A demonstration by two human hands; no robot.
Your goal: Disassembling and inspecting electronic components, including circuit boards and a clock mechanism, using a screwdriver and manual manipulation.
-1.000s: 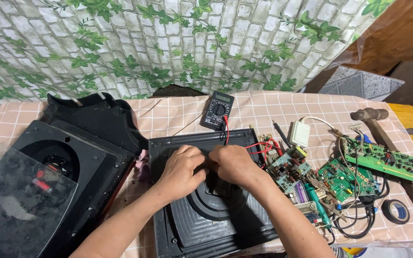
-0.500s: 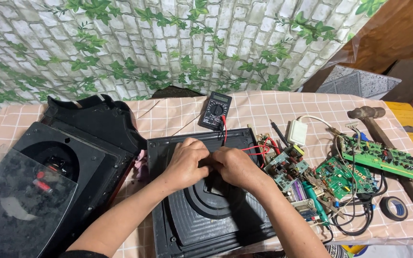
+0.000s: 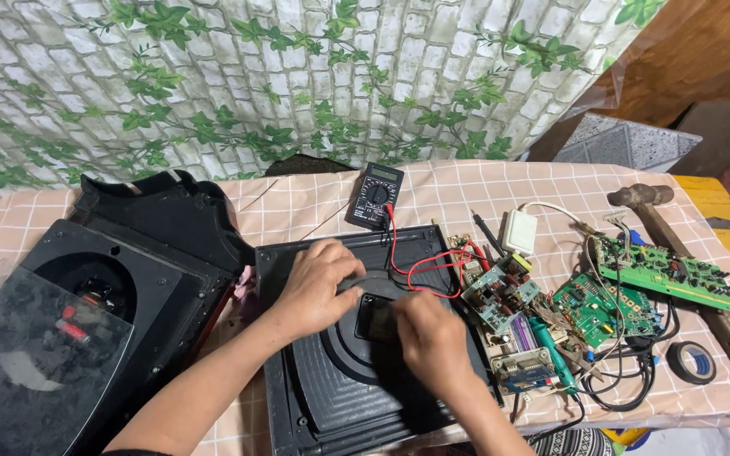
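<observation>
Black plastic forms the ribbed appliance base (image 3: 356, 388), which lies at the near centre of the checked tablecloth (image 3: 466, 181) with both hands on it: the left hand (image 3: 318, 283) lies palm-down on its far rim, fingers together and bent against a dark strip, while the right hand (image 3: 433, 338) rests by the small square centre part (image 3: 376, 319), fingers curled, though what they pinch cannot be told. Further off sits a black multimeter (image 3: 375, 194) with red leads (image 3: 420, 270); right of the base lie green circuit boards (image 3: 635, 291), a hammer (image 3: 678, 245) and a tape roll (image 3: 691, 361), and a black housing (image 3: 120, 287) stands at left.
</observation>
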